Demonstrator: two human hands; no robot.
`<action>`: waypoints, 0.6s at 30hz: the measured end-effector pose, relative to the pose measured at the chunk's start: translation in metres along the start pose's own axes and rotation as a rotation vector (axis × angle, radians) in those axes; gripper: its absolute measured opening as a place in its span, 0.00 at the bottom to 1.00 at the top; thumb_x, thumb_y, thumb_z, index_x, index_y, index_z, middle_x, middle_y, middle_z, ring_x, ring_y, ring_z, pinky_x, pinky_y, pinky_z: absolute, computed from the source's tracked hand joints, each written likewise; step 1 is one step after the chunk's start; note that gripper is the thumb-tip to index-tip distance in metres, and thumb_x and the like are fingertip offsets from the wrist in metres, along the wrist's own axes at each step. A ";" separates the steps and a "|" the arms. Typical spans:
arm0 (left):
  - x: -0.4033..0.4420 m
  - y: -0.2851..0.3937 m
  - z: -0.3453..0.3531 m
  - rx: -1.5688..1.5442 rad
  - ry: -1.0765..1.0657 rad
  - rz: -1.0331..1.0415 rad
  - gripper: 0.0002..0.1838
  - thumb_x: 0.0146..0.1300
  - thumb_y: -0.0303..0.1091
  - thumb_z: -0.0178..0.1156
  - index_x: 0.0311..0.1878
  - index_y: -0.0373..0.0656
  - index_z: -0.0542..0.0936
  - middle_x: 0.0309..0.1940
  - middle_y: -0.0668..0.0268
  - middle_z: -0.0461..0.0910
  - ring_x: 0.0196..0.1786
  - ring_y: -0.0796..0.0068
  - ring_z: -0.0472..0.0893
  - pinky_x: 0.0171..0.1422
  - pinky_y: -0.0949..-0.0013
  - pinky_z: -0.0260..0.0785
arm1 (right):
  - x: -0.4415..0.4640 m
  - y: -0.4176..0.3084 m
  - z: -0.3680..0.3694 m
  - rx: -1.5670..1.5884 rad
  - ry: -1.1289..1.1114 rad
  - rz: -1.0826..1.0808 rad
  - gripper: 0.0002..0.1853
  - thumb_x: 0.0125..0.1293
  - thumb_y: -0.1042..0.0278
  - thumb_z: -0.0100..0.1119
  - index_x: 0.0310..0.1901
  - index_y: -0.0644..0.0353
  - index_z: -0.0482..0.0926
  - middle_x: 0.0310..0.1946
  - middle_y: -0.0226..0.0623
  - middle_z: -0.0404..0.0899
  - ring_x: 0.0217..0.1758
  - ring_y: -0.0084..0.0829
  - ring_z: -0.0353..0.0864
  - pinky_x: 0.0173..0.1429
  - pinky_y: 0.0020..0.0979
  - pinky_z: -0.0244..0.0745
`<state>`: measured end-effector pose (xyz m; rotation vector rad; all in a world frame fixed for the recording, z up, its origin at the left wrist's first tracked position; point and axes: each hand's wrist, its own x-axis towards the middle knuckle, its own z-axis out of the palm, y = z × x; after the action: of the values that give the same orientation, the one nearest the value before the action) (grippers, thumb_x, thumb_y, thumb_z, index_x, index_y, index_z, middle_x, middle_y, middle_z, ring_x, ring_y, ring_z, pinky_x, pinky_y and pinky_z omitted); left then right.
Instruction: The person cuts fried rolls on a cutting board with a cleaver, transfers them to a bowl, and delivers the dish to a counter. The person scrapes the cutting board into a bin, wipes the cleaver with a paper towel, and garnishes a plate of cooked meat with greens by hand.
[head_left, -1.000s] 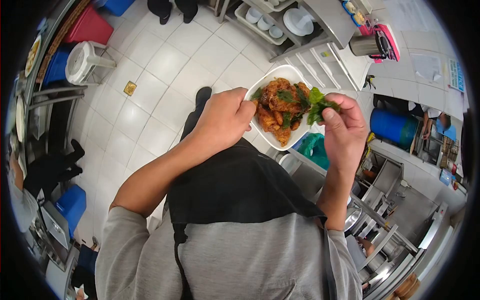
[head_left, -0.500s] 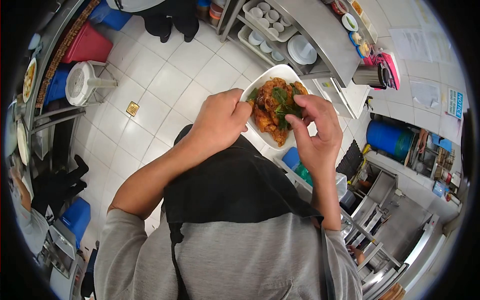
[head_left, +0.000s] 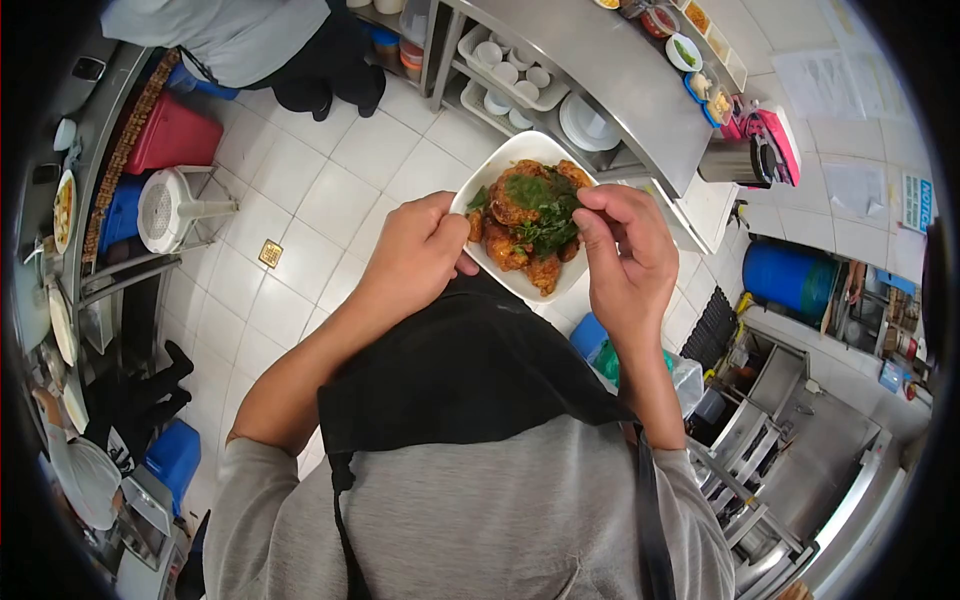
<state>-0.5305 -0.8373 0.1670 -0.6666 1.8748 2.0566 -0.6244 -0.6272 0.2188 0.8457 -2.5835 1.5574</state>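
Observation:
A white, rounded-square bowl [head_left: 508, 155] sits in front of my black apron, tilted in view. Browned, glazed pieces that look like fried chicken [head_left: 543, 272] fill it, topped with dark green crisp leaves [head_left: 545, 228]. My left hand [head_left: 425, 245] is closed on the bowl's left rim, thumb on top and the other fingers mostly hidden beneath. At the right side of the bowl, the thumb and forefinger of my right hand [head_left: 632, 250] pinch at the edge of the leaves. Their tips partly cover what lies between them.
Beyond the bowl stands a steel counter [head_left: 590, 60], with stacked white plates [head_left: 588, 122] and a tray of small cups [head_left: 515, 70] below. A white stool [head_left: 165, 212] is at left. Another person [head_left: 235, 45] stands at upper left; a second person [head_left: 85, 470] is at lower left.
The bowl and both hands sit slightly further left in view. My right thumb and forefinger have come closer together, and the leaves lie differently. More of the person at upper left shows.

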 end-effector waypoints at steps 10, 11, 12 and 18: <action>0.059 0.034 0.050 -0.161 0.069 -0.004 0.21 0.76 0.32 0.45 0.58 0.28 0.80 0.43 0.55 0.88 0.35 0.69 0.90 0.37 0.71 0.80 | 0.076 0.049 -0.053 0.066 -0.053 -0.068 0.09 0.69 0.82 0.69 0.49 0.63 0.89 0.46 0.40 0.88 0.45 0.29 0.87 0.48 0.28 0.83; 0.065 0.038 0.055 -0.177 0.067 -0.009 0.22 0.76 0.32 0.44 0.62 0.28 0.79 0.45 0.55 0.88 0.35 0.69 0.90 0.38 0.72 0.81 | 0.082 0.054 -0.059 0.099 -0.037 -0.060 0.09 0.69 0.82 0.69 0.49 0.64 0.89 0.46 0.41 0.88 0.45 0.30 0.87 0.48 0.28 0.83; 0.070 0.041 0.059 -0.187 0.080 -0.007 0.22 0.76 0.32 0.44 0.61 0.28 0.80 0.44 0.55 0.88 0.35 0.69 0.91 0.38 0.72 0.81 | 0.088 0.059 -0.064 0.131 -0.019 -0.051 0.09 0.69 0.82 0.69 0.50 0.64 0.89 0.46 0.41 0.88 0.45 0.30 0.87 0.47 0.28 0.83; 0.107 0.060 0.075 -0.190 0.150 0.002 0.22 0.77 0.33 0.44 0.59 0.27 0.80 0.43 0.55 0.88 0.35 0.69 0.91 0.40 0.72 0.82 | 0.111 0.094 -0.099 0.082 0.001 -0.078 0.12 0.69 0.83 0.69 0.52 0.66 0.87 0.45 0.40 0.87 0.41 0.27 0.86 0.45 0.27 0.82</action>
<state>-0.6627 -0.7809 0.1676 -0.8884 1.7697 2.2632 -0.7871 -0.5606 0.2230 0.9388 -2.4688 1.6520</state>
